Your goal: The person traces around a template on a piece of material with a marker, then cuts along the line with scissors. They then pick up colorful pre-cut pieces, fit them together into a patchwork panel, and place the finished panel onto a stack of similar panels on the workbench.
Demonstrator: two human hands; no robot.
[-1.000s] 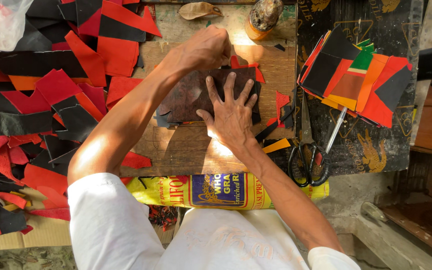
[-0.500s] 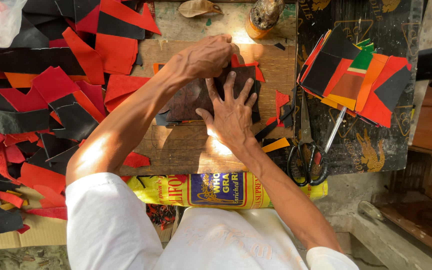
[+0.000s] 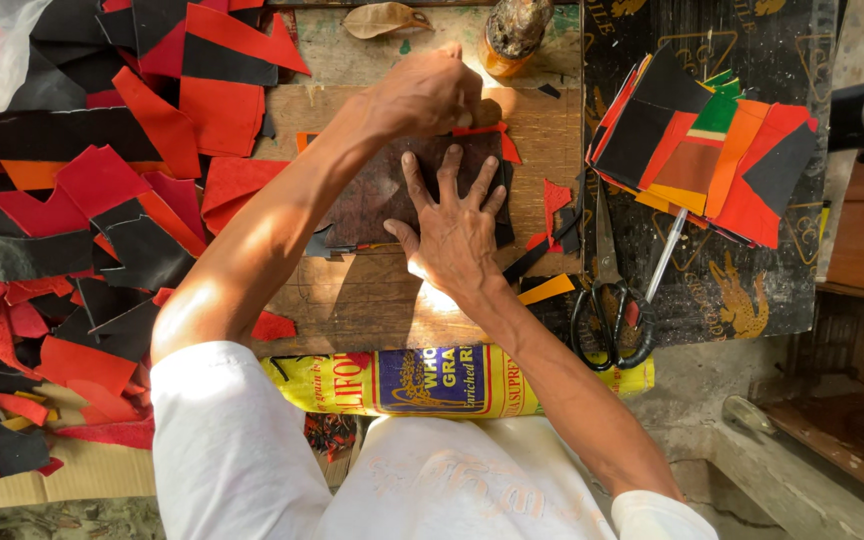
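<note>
One dark brown, mottled leather sheet (image 3: 382, 190) lies under two hands: right hand (image 3: 457, 230) fingers splayed flat, left hand (image 3: 427, 92) fingers curled at its top edge, grip unclear.

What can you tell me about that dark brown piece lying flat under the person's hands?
The dark brown piece is a flat, mottled sheet that looks like leather or stiff card, lying on the wooden board. The right hand presses on it with fingers spread. The left hand is closed at its upper edge; what it grips is hidden. Red scraps and black scraps poke out beneath its right side.
</note>
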